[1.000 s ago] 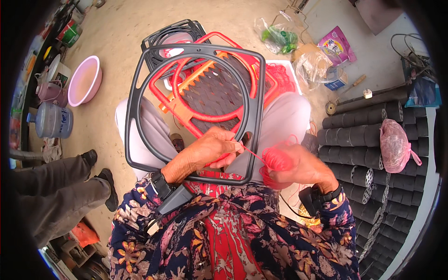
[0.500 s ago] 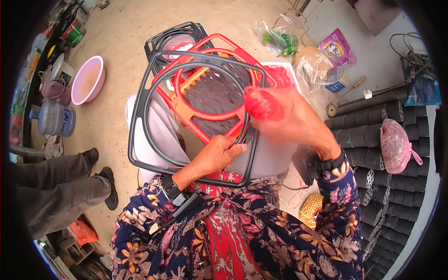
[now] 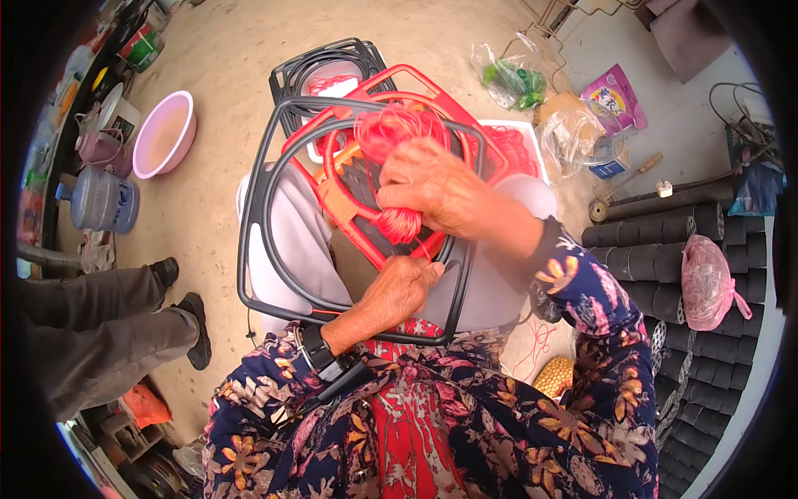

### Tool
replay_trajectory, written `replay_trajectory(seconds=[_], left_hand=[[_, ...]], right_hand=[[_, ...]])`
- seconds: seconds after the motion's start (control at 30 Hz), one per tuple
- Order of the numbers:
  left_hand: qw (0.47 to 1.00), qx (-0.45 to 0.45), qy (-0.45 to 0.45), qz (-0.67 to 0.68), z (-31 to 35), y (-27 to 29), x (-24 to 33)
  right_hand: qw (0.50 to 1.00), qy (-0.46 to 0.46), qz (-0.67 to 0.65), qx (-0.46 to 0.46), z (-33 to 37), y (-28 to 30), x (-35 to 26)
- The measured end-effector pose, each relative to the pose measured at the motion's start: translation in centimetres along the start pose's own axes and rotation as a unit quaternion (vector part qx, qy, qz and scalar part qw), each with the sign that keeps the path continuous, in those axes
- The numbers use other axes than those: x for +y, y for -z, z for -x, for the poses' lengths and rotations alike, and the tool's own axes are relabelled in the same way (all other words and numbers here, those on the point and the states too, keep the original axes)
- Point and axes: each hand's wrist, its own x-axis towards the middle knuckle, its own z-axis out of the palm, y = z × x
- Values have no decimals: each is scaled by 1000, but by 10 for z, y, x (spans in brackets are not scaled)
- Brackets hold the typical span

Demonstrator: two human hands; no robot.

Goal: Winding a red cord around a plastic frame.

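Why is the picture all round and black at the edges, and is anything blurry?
Head view: the wide fisheye lens gives the dark, rounded border; head view: the red string in the right hand looks smeared, probably from moving fast; head view: the left hand looks sharper.

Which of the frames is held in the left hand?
The black frame nearest the person, over the lap, is in the left hand. The red frame beneath differs in colour; other black frames lie farther away.
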Motion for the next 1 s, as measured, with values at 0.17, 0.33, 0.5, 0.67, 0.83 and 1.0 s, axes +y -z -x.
replay_trajectory(seconds=[0.17,0.33,0.5,0.67,0.83,1.0], left_hand=[[998,24,-29,-42,-2,-4,-7],[998,6,-8,-68,-4,-9,-5],[997,-12,-12,-69,-5,-9,-4],[998,-6,-32,-59,-3,-5,-4],[997,-16,-22,-74,-3,-4,3],[995,2,-41,-88,-1,-4,-1]], right_hand=[[997,-45,-33,-57,-5,-18,3],[977,-81,-173,92,-35,12,3],[847,-252,-410,225,-66,55,12],[900,-194,-363,146,-57,26,13],[990,13,-138,27,-34,-5,16],[988,-15,-93,-124,-8,-25,12]])
